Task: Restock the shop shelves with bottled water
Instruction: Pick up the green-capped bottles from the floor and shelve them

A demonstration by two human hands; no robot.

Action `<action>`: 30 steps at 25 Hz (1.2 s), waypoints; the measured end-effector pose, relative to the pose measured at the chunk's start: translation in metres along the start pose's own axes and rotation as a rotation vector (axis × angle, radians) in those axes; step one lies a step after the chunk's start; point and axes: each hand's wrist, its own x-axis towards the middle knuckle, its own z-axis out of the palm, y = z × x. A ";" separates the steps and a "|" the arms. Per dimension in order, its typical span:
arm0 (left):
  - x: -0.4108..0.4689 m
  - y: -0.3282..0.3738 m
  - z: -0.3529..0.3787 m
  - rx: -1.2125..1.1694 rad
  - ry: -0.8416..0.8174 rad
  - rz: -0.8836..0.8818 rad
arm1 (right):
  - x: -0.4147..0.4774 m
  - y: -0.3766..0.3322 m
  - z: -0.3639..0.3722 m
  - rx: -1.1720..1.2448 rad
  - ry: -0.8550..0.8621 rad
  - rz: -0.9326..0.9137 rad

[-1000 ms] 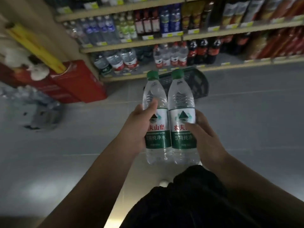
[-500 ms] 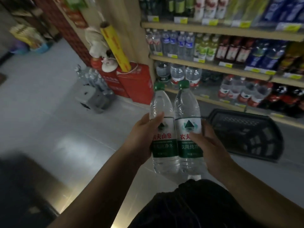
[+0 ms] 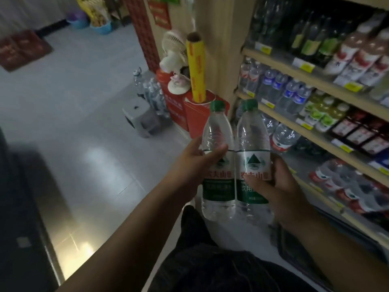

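Closest to the person, above the dark trousers [image 3: 210,262], both hands hold up a bottle each, side by side and touching. The left hand [image 3: 187,167] wraps round the left bottle [image 3: 216,131], thumb lying across the front at the top of the label. The right hand [image 3: 282,186] grips the right bottle [image 3: 252,133] from its outer side, thumb pressed on the label. Both bottles stand upright, clear and full, with green caps, ribbed shoulders and a white-and-green label bearing a mountain emblem and red characters. Just past the right hand run the shelves [image 3: 284,118], packed with bottled drinks, some clear with red or blue labels. Beyond the left hand stands a red box [image 3: 197,116] with a yellow roll [image 3: 195,66] upright in it, a small fan [image 3: 173,51] beside that, and a grey stool [image 3: 141,116] on the tiled floor.
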 end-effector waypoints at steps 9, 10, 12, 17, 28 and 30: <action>0.193 0.141 -0.056 -0.031 -0.161 0.178 | 0.193 -0.124 0.038 -0.129 0.110 -0.093; 0.208 0.160 -0.059 -0.026 -0.161 0.196 | 0.211 -0.137 0.041 -0.126 0.128 -0.110; 0.240 0.196 -0.061 -0.007 -0.191 0.257 | 0.244 -0.166 0.041 -0.113 0.173 -0.162; 0.293 0.280 -0.048 0.064 -0.291 0.372 | 0.298 -0.240 0.024 -0.176 0.224 -0.302; 0.374 0.434 0.033 0.155 -0.305 0.649 | 0.401 -0.404 -0.062 -0.387 0.167 -0.606; 0.388 0.460 0.049 0.159 -0.289 0.675 | 0.420 -0.434 -0.079 -0.442 0.180 -0.649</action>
